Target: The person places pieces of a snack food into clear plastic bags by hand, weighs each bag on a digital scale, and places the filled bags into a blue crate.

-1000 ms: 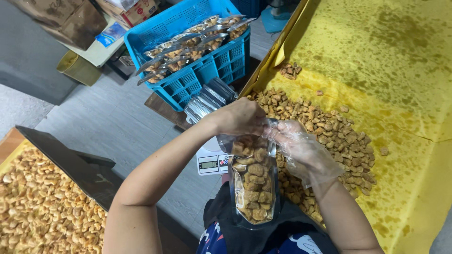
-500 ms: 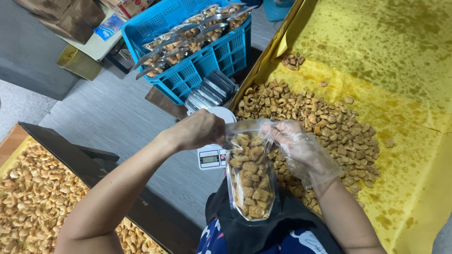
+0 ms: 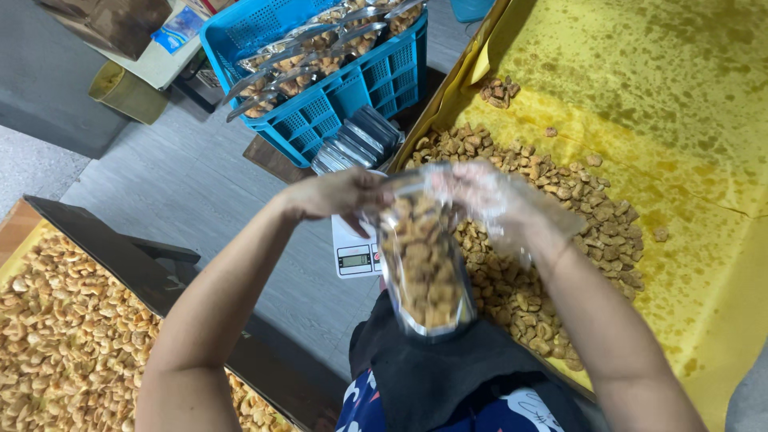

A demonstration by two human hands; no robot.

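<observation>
Two hands hold one clear pouch point(image 3: 422, 264) of golden-brown snack pieces upright above the person's lap; the left hand point(image 3: 334, 194), bare, pinches the pouch's top left corner with fingers pressed together; the right hand point(image 3: 490, 198), inside a loose clear plastic glove, grips the top right corner, though blur hides exactly how its fingers lie; the pouch hangs down between the forearms, nearly full, its top edge level with both hands. Just behind the pouch sits a small white digital scale point(image 3: 356, 254) with a grey display, partly covered by it. To the right, a heap of loose snack pieces point(image 3: 552, 232) lies on a yellow stained sheet point(image 3: 680, 120) covering the desk, close to its near left edge. Beyond the hands, a blue plastic crate point(image 3: 336, 96) holds filled pouches; a stack of empty silvery pouches point(image 3: 360, 140) rests beside it. At bottom left, a tray of pale snack pieces point(image 3: 56, 336) fills the corner.
</observation>
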